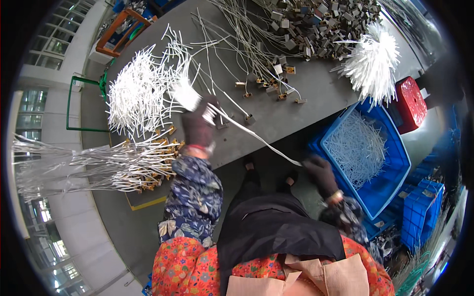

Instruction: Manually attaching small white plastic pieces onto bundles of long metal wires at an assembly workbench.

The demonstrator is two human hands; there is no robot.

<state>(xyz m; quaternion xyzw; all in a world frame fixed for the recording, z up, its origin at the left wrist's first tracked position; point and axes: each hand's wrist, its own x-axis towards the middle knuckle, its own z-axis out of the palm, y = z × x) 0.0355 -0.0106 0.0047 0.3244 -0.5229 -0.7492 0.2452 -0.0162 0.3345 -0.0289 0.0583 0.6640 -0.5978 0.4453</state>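
Room: windows along the left, grey floor. The grey table is flat and probably hard; metal parts cover its far side. A blue crate of white pieces stands at right. A pile of white strands lies at the table's left. The gloved left hand closes on one end of a white strand; the right hand appears to pinch the other, fingertips blurred. The strand spans between them, beyond the table edge. Expect it light, flexible, possibly slippery; grip near both ends.
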